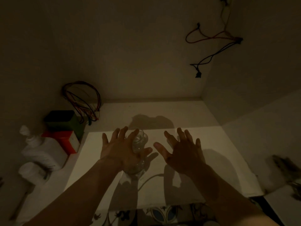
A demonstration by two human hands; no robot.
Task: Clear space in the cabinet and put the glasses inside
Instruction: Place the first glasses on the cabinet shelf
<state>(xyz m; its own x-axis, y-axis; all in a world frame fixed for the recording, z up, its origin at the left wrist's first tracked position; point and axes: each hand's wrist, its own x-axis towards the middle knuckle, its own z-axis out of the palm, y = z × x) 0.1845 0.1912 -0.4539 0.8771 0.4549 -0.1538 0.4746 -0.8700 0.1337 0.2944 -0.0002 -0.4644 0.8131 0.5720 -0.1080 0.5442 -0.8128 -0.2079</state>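
dim cabinet interior, both arms reached in over the cabinet floor (187, 115). left hand (120, 149) was spread wide, fingers splayed, lying over a clear glass (140, 141); whether the palm was actually pressing it or just hovering on top, cannot tell. right hand (182, 152) was open and flat too, fingers fanned, holding nothing, just beside the glass on its right side and apart from it.

step looked like the placing part: floor middle and right were already bare, clutter sat pushed to the left wall, a white bottle (44, 150), a red and white box (68, 141), a dark green box (65, 119), and a loop of wires (83, 101) in the back corner. more loose wires (216, 38) hung on the back wall.

the glass seemed to sit on the floor near the front centre, under the left hand. its long axis appeared to run front to back in the view, roughly along the left forearm, one end toward the back wall; which end was the mouth was too dark to call, and upright versus lying was unclear.

next move probably called for lifting the left hand straight off without knocking it, then fetching the next glass
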